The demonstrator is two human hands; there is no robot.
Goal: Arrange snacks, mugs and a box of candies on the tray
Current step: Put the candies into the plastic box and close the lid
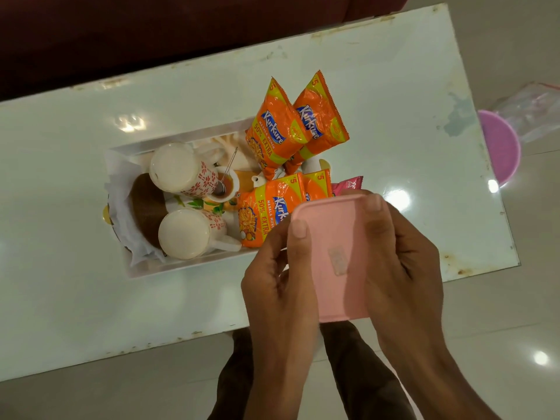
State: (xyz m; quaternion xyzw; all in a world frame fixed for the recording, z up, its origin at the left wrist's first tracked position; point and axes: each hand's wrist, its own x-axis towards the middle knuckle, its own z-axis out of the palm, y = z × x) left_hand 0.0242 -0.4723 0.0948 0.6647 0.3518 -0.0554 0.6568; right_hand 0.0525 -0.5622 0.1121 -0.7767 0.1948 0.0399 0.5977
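While the pink box (333, 256) is gripped at both long sides by the left hand (278, 283) and right hand (403, 268) (thumbs on top), it is held at the tray's (181, 266) near right corner, crosswise, left hand nearer.

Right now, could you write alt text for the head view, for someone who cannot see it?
A left hand and a right hand hold a pink box over a white table. Beyond it, a tray carries two patterned mugs and orange snack packets.
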